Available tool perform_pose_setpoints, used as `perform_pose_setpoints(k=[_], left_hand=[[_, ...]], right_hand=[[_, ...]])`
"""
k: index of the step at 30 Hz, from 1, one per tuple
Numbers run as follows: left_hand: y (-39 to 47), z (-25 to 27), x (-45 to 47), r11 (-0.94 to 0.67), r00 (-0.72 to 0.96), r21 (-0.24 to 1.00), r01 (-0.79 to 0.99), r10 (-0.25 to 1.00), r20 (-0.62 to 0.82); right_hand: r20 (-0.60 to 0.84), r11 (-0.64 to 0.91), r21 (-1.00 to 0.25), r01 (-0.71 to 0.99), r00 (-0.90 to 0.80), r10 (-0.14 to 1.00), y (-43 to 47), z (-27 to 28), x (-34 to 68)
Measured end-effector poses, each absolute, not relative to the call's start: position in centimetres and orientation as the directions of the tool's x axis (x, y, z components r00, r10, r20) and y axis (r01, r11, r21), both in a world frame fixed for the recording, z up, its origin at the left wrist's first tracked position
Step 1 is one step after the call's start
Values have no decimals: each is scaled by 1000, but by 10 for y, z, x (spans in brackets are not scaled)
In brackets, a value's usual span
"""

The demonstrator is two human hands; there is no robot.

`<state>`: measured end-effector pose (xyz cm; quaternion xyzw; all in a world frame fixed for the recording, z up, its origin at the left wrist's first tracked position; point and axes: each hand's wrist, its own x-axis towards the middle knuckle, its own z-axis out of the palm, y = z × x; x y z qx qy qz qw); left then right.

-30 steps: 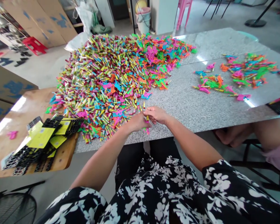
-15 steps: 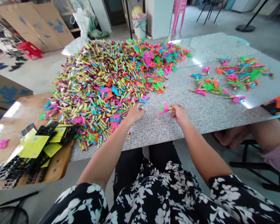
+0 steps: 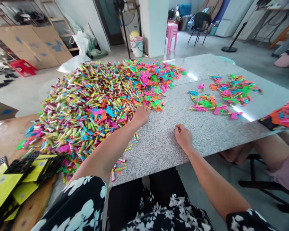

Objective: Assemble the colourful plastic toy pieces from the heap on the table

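Note:
A big heap of small coloured tubes and plastic toy pieces (image 3: 93, 102) covers the left half of the grey granite table (image 3: 207, 134). My left hand (image 3: 141, 116) reaches forward and rests on the heap's near right edge, its fingertips down among pink and green pieces; whether it grips one is hidden. My right hand (image 3: 183, 135) lies on bare granite in front of me, fingers curled in, with nothing visible in it. A smaller scatter of assembled coloured pieces (image 3: 221, 96) lies farther right.
Black trays with yellow cards (image 3: 19, 173) sit on a wooden table (image 3: 4, 138) at my left. Another person's knees (image 3: 267, 150) show under the table's right end, near a black tray of orange pieces (image 3: 284, 116). Beyond the table stand a pink stool (image 3: 171, 32) and a bucket (image 3: 136, 46).
Both hands worked together at the heap's edge, then parted. The right hand carried a pink-green piece rightward and now holds nothing. The left hand moved deeper into the heap. The view tilted up.

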<state>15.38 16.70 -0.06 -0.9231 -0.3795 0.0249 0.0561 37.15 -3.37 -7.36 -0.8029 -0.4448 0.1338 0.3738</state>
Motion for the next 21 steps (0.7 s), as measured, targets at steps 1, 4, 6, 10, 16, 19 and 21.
perform_pose_setpoints(k=[1, 4, 6, 10, 16, 19, 21], left_hand=[[170, 0, 161, -705, 714, -117, 699, 697, 69], [180, 3, 189, -698, 688, -36, 716, 695, 210], [191, 4, 211, -720, 709, 10, 694, 686, 160], [214, 2, 246, -724, 716, 17, 689, 677, -173], [226, -3, 254, -654, 633, -53, 754, 747, -202], [220, -3, 242, -665, 652, -76, 743, 745, -142], [216, -2, 230, -689, 680, -53, 723, 723, -121]], right_hand=[[107, -335, -698, 633, 555, 825, -33, -73, 370], [77, -363, -659, 659, 539, 839, -29, -72, 372], [65, -367, -649, 666, 530, 846, -28, -72, 374], [40, -362, -681, 636, 526, 850, -28, -72, 375], [44, -352, -694, 629, 524, 851, -29, -70, 374], [46, -350, -667, 658, 505, 862, -30, -70, 374], [52, -344, -637, 689, 484, 873, -30, -70, 373]])
